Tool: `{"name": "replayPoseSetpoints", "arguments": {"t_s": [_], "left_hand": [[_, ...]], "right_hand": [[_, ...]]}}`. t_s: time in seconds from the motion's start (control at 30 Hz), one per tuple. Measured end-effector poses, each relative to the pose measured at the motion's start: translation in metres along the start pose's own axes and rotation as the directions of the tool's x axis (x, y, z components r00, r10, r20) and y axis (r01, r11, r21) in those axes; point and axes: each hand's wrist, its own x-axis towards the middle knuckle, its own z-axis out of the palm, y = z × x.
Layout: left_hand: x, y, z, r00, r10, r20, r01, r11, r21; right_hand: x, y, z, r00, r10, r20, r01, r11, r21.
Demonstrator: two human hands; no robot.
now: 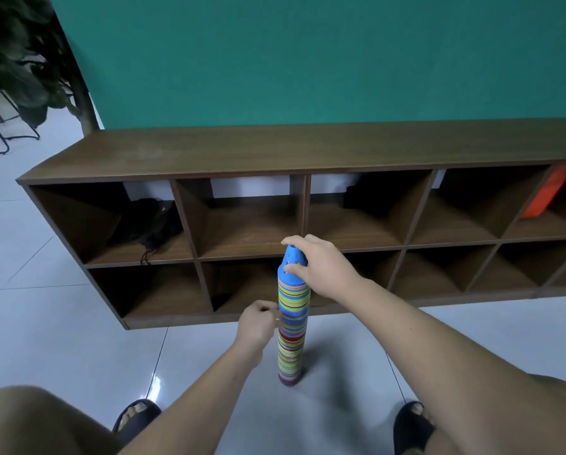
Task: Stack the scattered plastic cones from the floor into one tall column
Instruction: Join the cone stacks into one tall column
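A tall column of stacked plastic cones [291,333], striped in many colours, stands upright on the tiled floor in front of me. A blue cone [291,262] with small holes tops it. My right hand [321,267] grips this blue top cone from the right, fingers over its tip and thumb on its side. My left hand [257,325] is beside the column's middle on the left, fingers curled, fingertips at the stack's edge. No loose cones show on the floor.
A low brown cubby shelf [209,152] runs along the green wall right behind the column. An orange item [547,192] and dark things lie in some cubbies. A potted plant [29,60] stands far left. My sandalled feet [137,418] flank the column.
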Motion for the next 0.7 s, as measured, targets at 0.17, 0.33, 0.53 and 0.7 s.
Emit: {"name": "replayPoseSetpoints", "arguments": {"t_s": [0.17,0.33,0.53,0.7], "left_hand": [[0.016,-0.029,0.001,0.995,-0.096,0.024,0.095,0.995,0.018],[0.031,-0.056,0.007,0.982,-0.171,0.077,0.167,0.985,0.049],[0.059,-0.087,0.022,0.971,-0.204,0.128,0.187,0.974,0.13],[0.097,-0.12,0.037,0.954,-0.271,0.129,0.249,0.955,0.16]], "right_hand": [[0.005,0.009,-0.006,0.999,-0.022,0.042,0.024,0.999,-0.044],[0.008,0.035,-0.017,0.998,-0.006,0.06,0.008,1.0,-0.031],[0.01,0.076,-0.029,0.998,0.046,0.052,-0.048,0.998,0.041],[0.019,0.106,-0.036,0.993,0.102,0.062,-0.105,0.993,0.058]]}}
